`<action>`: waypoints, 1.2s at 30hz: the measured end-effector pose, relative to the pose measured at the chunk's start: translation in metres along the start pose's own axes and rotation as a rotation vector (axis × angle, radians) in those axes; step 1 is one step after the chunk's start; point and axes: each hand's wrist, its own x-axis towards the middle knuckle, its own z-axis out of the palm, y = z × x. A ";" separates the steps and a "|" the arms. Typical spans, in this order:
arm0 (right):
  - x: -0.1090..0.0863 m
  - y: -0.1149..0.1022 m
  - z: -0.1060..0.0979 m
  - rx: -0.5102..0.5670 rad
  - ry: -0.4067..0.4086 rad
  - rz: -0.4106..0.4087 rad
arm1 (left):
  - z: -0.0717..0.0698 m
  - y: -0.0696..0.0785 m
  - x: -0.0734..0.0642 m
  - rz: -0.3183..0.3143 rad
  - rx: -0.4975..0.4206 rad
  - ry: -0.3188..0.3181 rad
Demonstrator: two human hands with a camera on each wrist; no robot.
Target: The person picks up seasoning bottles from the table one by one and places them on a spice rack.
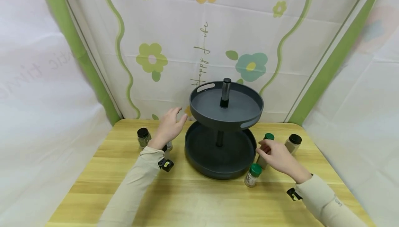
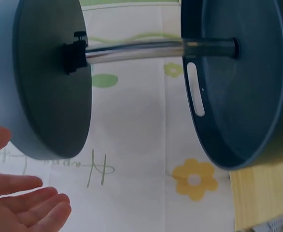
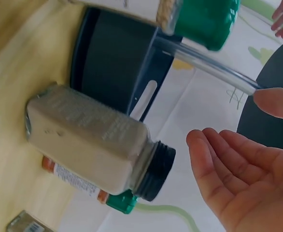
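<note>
A dark grey two-tier round tray stand has an upper tray [image 1: 205, 104] and a lower tray [image 1: 201, 151] joined by a metal post [image 1: 225, 90]. My left hand [image 1: 169, 126] hovers left of the upper tray, fingers spread and holding nothing. On the other side, my right hand [image 1: 278, 156] is held over the spice jars, its fingers loosely bent around nothing. Close by it in the right wrist view stands a square jar [image 3: 88, 137] of beige powder with a black lid. A small green-capped jar [image 1: 251, 176] stands at the lower tray's front right.
Another green-capped jar [image 1: 269, 136] and a black-lidded jar [image 1: 293, 144] stand at the right. Beyond my left wrist is a jar of green herbs [image 1: 143, 138], with a partly hidden jar [image 1: 169, 145] beside it. A printed curtain [image 1: 177, 29] hangs behind the wooden table [image 1: 199, 202].
</note>
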 end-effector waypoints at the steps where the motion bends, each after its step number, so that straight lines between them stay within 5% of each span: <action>1: -0.001 0.000 0.002 0.004 0.003 -0.006 | 0.001 0.001 0.001 0.001 -0.010 0.003; 19: -0.030 0.005 0.032 0.129 -0.131 -0.040 | 0.015 0.024 0.015 -0.013 -0.218 0.003; 36: -0.041 0.022 0.053 0.246 -0.177 0.004 | 0.039 0.027 0.027 -0.072 -0.428 0.100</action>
